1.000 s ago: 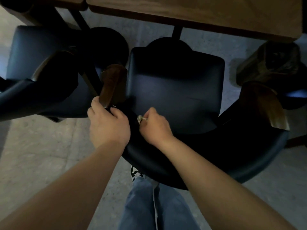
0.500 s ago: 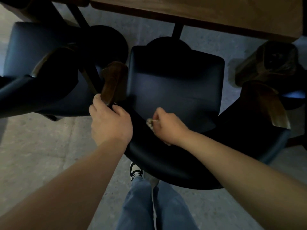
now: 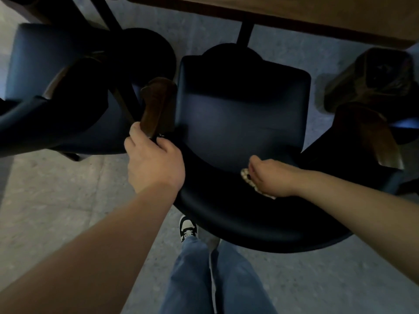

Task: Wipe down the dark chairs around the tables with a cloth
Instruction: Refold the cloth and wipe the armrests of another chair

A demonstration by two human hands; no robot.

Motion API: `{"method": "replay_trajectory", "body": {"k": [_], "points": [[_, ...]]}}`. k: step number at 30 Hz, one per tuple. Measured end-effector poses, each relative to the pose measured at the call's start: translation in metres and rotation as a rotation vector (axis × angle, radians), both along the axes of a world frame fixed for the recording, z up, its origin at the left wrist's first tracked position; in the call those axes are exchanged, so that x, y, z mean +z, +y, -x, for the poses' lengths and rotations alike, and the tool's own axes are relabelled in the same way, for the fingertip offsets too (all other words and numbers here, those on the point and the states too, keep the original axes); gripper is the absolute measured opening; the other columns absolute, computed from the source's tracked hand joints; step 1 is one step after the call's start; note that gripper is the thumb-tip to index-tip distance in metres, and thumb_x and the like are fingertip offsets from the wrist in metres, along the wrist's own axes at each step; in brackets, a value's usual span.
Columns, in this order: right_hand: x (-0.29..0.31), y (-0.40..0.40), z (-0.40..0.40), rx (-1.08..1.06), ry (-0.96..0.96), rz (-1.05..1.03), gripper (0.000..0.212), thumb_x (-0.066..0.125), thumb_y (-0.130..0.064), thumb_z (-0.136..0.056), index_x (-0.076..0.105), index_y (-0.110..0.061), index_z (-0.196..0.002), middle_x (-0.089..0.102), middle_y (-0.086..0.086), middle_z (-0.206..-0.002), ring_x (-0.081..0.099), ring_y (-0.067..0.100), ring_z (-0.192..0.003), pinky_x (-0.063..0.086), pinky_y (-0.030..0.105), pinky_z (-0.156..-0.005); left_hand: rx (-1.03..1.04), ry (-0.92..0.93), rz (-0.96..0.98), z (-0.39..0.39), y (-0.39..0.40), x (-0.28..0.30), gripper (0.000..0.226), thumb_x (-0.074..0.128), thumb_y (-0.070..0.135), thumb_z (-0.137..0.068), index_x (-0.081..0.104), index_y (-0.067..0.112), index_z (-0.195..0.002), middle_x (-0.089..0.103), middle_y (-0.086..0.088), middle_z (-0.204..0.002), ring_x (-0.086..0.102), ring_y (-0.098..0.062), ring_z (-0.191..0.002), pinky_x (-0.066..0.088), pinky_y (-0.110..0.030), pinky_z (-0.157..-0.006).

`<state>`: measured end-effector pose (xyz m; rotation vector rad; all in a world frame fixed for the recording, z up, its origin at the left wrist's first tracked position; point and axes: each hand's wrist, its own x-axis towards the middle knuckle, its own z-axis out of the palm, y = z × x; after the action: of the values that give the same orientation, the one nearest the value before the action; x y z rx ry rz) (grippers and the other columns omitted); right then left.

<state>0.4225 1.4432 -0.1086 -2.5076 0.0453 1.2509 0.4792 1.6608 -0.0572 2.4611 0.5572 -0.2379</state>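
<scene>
A dark chair (image 3: 240,114) with a curved backrest (image 3: 244,225) and brown wooden armrests stands in front of me, pushed toward the table. My left hand (image 3: 154,164) grips the left end of the backrest, just below the left armrest (image 3: 156,107). My right hand (image 3: 269,175) is curled round a small pale cloth (image 3: 248,176) and presses it on the inner face of the backrest, right of centre. Most of the cloth is hidden under the hand.
A second dark chair (image 3: 52,87) stands close on the left, a third (image 3: 371,82) on the right. The wooden table (image 3: 294,17) edge runs along the top, its black post behind the seat. My jeans and a shoe (image 3: 187,227) stand on the grey floor below.
My right hand has slid the cloth rightward along the backrest's inner face, from near my left hand to right of centre. My left hand has kept its grip.
</scene>
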Motion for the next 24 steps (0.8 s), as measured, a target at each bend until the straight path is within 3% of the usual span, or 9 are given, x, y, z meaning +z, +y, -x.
{"method": "replay_trajectory", "body": {"k": [6, 10, 13, 17, 20, 24], "points": [[-0.013, 0.058, -0.038, -0.265, -0.183, -0.174, 0.013, 0.043, -0.023, -0.094, 0.039, -0.011, -0.09, 0.063, 0.021, -0.089, 0.063, 0.034, -0.074, 0.051, 0.038, -0.067, 0.002, -0.001, 0.0, 0.0, 0.0, 0.001, 0.047, 0.04, 0.027, -0.097, 0.031, 0.02, -0.143, 0.04, -0.007, -0.137, 0.053, -0.032, -0.108, 0.037, -0.038, -0.08], [-0.021, 0.082, -0.036, -0.336, -0.168, -0.174, 0.015, 0.048, -0.028, -0.092, 0.045, -0.013, -0.093, 0.063, 0.02, -0.101, 0.06, 0.034, -0.086, 0.04, 0.029, -0.068, -0.001, -0.015, 0.003, 0.0, 0.0, -0.001, 0.045, 0.041, 0.025, -0.097, 0.033, 0.02, -0.141, 0.042, -0.006, -0.134, 0.053, -0.03, -0.106, 0.035, -0.035, -0.079], [-0.02, 0.056, -0.018, -0.23, -0.16, -0.073, 0.017, 0.049, -0.033, -0.091, 0.045, -0.017, -0.088, 0.064, 0.019, -0.102, 0.057, 0.03, -0.079, 0.036, 0.025, -0.065, 0.004, -0.02, -0.011, 0.0, 0.0, -0.002, 0.045, 0.041, 0.025, -0.097, 0.034, 0.02, -0.141, 0.042, -0.007, -0.135, 0.053, -0.03, -0.107, 0.034, -0.034, -0.079], [-0.011, -0.004, -0.002, -0.005, -0.045, 0.15, 0.019, 0.052, -0.032, -0.089, 0.039, -0.018, -0.086, 0.061, 0.02, -0.108, 0.06, 0.035, -0.088, 0.037, 0.027, -0.064, 0.01, -0.021, -0.019, 0.0, 0.0, -0.002, 0.046, 0.042, 0.025, -0.096, 0.034, 0.019, -0.141, 0.042, -0.007, -0.136, 0.053, -0.032, -0.109, 0.034, -0.036, -0.081], [-0.005, -0.038, 0.002, 0.015, 0.01, 0.246, 0.017, 0.05, -0.027, -0.091, 0.038, -0.016, -0.088, 0.059, 0.018, -0.108, 0.048, 0.027, -0.073, 0.038, 0.029, -0.063, 0.006, -0.025, -0.023, 0.0, -0.001, -0.003, 0.047, 0.042, 0.025, -0.096, 0.034, 0.018, -0.142, 0.042, -0.008, -0.137, 0.053, -0.033, -0.11, 0.034, -0.036, -0.081], [-0.005, -0.024, 0.013, -0.006, -0.043, 0.249, 0.031, 0.043, -0.041, -0.09, 0.042, -0.013, -0.105, 0.059, 0.016, -0.112, 0.057, 0.035, -0.096, 0.04, 0.032, -0.068, 0.013, -0.027, -0.026, 0.0, 0.0, -0.004, 0.048, 0.043, 0.025, -0.096, 0.034, 0.017, -0.142, 0.043, -0.009, -0.137, 0.052, -0.032, -0.111, 0.033, -0.034, -0.08]]}}
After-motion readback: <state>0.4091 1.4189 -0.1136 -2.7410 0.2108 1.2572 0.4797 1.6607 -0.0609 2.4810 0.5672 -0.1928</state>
